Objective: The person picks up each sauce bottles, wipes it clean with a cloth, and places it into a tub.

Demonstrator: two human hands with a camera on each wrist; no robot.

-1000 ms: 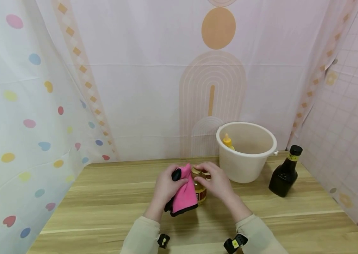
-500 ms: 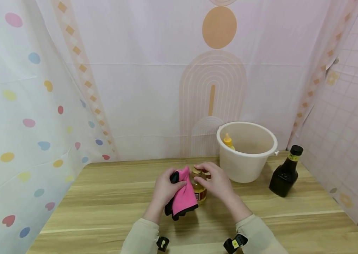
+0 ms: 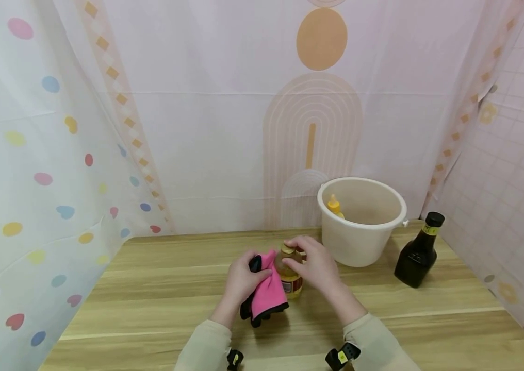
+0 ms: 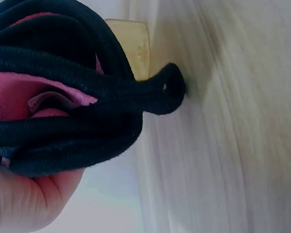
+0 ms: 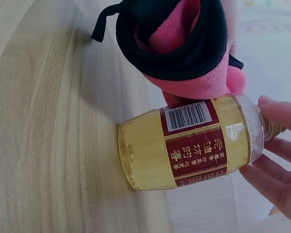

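Observation:
My left hand (image 3: 242,280) pinches a bunched pink cloth item (image 3: 268,294) with black edging, thumb over the fabric. In the left wrist view its black-trimmed openings (image 4: 68,97) face the camera, a pale tag inside. Just right of the cloth stands a small bottle of yellow oil (image 3: 292,285) with a red label and gold cap. Fingers and thumb of my right hand (image 3: 316,263) hold this bottle round its neck. From the right wrist, the label (image 5: 191,141) shows a barcode, and the pink fabric overlaps the bottle's side.
A cream bucket (image 3: 354,247) stands behind and right of my right hand, with a yellow-topped baby bottle (image 3: 334,206) inside. Farther right, a dark sauce bottle (image 3: 415,263) stands upright. Patterned curtains hang behind the wooden tabletop (image 3: 164,288) and at both sides.
My left hand has lowered slightly with the pink cloth and drawn it a little away from the oil bottle, so more of the bottle shows. My right hand stays at the neck.

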